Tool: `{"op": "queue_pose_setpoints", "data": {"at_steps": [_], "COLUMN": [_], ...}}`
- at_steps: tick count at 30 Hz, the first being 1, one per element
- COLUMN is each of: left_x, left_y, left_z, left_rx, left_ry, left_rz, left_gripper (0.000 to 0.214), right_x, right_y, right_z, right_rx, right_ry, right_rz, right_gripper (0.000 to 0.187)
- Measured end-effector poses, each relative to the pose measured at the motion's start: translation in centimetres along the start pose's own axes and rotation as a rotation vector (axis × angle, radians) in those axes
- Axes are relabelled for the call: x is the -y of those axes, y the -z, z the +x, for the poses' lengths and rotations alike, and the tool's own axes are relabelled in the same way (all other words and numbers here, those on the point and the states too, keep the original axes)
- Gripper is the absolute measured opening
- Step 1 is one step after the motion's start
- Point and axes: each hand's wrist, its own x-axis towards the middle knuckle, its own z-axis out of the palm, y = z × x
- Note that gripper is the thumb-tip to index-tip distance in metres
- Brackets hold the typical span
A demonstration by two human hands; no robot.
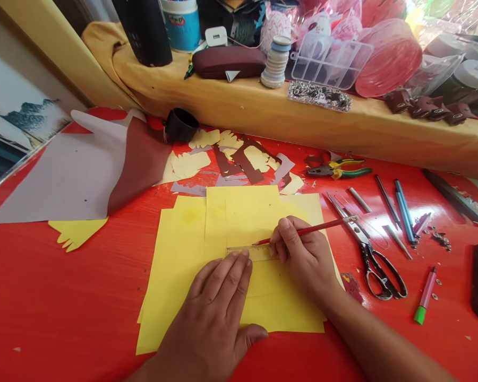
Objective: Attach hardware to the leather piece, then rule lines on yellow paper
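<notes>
Yellow paper sheets point(171, 265) lie overlapped on the red table in front of me. A short clear ruler point(258, 253) rests crosswise on them. My left hand point(219, 302) lies flat with its fingers stretched out, the fingertips at the ruler's lower left edge and the thumb apart. My right hand point(302, 254) grips a red pencil point(318, 227); its tip points left and sits just above the ruler's upper edge. Part of the ruler's right end is hidden by the right hand's fingers.
Large scissors point(366, 246), pliers point(338, 168), pens point(404, 209) and a pink marker point(426, 297) lie on the right. Paper scraps point(247, 159) and a black cup point(181, 126) are behind the sheets. Grey paper point(59, 180) spreads at left. A cloth-covered ledge point(231, 106) holds boxes and jars.
</notes>
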Motion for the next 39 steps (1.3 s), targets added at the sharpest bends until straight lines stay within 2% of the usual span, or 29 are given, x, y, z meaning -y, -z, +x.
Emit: {"op": "queue_pose_setpoints", "data": {"at_steps": [30, 39], "left_x": [-0.03, 0.04], "left_y": [0.33, 0.36], "left_z": [0.41, 0.46], "left_rx": [0.003, -0.015], "left_ry": [0.005, -0.003], "left_rz": [-0.026, -0.014], "left_gripper": [0.072, 0.066], "right_x": [-0.35, -0.47], "right_y": [0.23, 0.27], "right_z": [-0.05, 0.01], "right_rx": [0.031, 0.037], "right_ry": [-0.003, 0.045], "right_rz": [-0.07, -0.127], "right_gripper": [0.052, 0.053]}}
